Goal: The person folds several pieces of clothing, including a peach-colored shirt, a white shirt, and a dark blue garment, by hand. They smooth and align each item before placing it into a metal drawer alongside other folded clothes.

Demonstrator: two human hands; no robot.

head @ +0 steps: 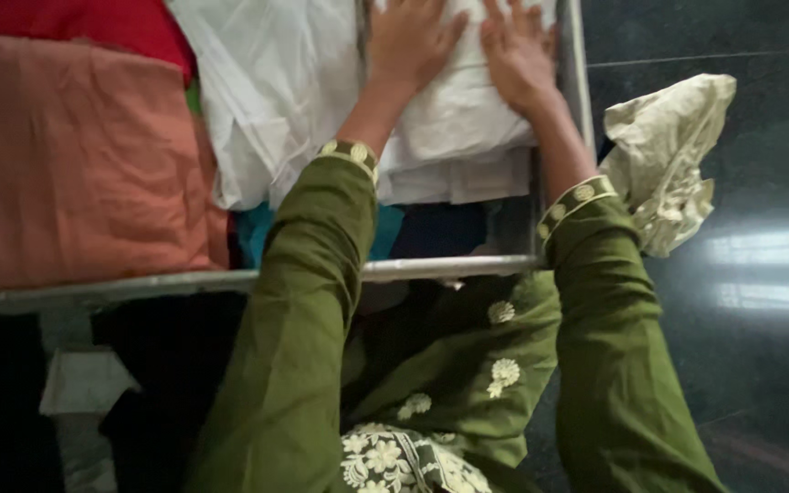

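My left hand [410, 41] lies flat, fingers spread, on a stack of folded white cloth [454, 137] at the top middle. Just to its right, my right hand [518, 50] also presses flat on the same stack. Neither hand grips anything. Both arms wear green sleeves with embroidered cuffs. The white stack sits on a shelf behind a metal rail [431, 267], with teal and dark fabric [413, 228] showing beneath it.
A folded orange cloth [75, 164] fills the left of the shelf, with red fabric [93, 20] behind it. More white cloth [267, 82] lies between them. A crumpled cream cloth [673, 155] hangs at the right, over a dark shiny floor [760, 301].
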